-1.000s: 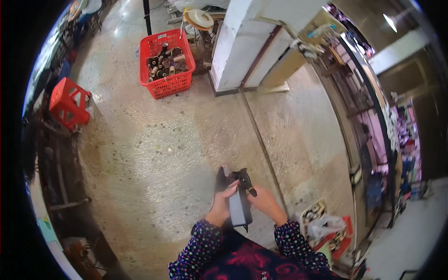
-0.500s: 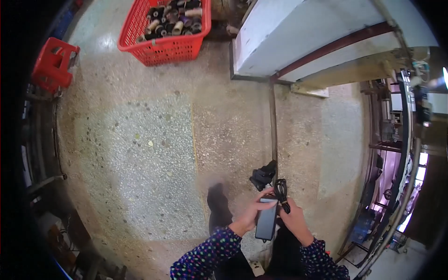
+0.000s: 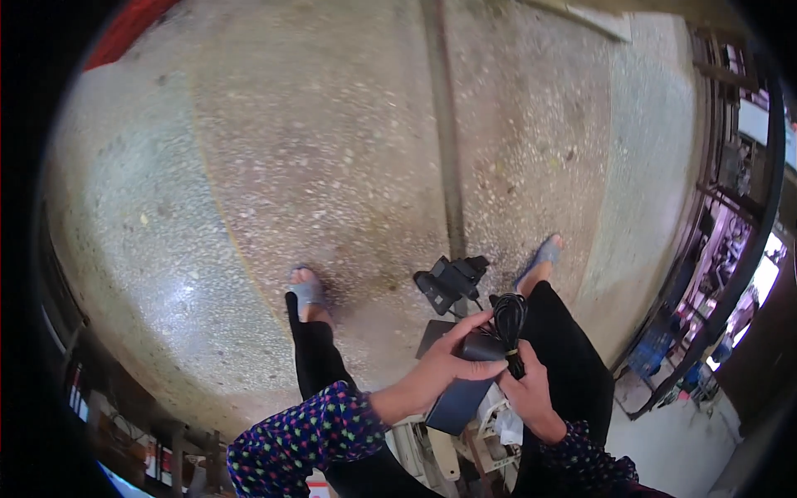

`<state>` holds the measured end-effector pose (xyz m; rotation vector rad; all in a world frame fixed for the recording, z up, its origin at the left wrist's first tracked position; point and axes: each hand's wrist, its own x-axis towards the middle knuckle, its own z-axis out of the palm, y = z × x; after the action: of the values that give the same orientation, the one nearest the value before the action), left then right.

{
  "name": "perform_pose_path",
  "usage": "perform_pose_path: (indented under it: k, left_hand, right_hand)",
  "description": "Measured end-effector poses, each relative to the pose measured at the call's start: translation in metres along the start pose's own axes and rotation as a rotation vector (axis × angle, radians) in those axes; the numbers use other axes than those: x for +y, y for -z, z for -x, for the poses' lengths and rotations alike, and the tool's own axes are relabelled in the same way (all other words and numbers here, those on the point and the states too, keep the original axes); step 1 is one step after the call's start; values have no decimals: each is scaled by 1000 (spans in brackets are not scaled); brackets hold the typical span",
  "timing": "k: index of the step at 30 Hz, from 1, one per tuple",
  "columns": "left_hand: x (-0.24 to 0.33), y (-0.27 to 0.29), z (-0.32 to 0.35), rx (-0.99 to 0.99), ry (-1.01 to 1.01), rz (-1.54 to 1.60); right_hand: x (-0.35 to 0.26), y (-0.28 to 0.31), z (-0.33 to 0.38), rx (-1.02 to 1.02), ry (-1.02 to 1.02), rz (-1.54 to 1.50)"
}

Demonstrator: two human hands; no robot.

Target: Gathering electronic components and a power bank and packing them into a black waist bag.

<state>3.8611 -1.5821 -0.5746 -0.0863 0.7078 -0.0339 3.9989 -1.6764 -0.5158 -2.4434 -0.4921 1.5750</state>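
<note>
Speckled terrazzo floor (image 3: 274, 166) filled the view once my head tipped down (red crate gone). My left hand (image 3: 444, 365) still wrapped the dark flat rectangular power adapter (image 3: 459, 397) at waist height; my right hand (image 3: 531, 394) pinched its bundled black cord (image 3: 508, 319).

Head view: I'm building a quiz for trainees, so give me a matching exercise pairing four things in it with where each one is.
Things:
1. dark flat device
2. coiled black cable
3. black clamp-like piece
4. red object

Places:
A. on the floor between the two feet
B. top left edge of the picture
C. held between both hands
D. bundled above the right hand

Pairs: 1-C, 2-D, 3-A, 4-B. The left hand lies over the device; the right hand supports it by the cable.
</note>
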Motion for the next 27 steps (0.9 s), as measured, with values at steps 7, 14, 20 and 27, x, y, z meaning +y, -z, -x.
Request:
perform_pose_path:
  k: [7,14,20,27]
  left_hand:
    - [-29,-99,-122,-21,151,-171]
    - [-30,-230,-204,5,199,-368]
    - [-51,-374,-241,56,139,-537]
    - [-86,-590,-255,78,141,-558]
  right_hand:
    - [70,127,-30,97,-47,-56]
    - [98,249,-41,211,-29,-364]
    - [116,375,-16,252,11,-482]
    - [109,577,69,365,121,-526]
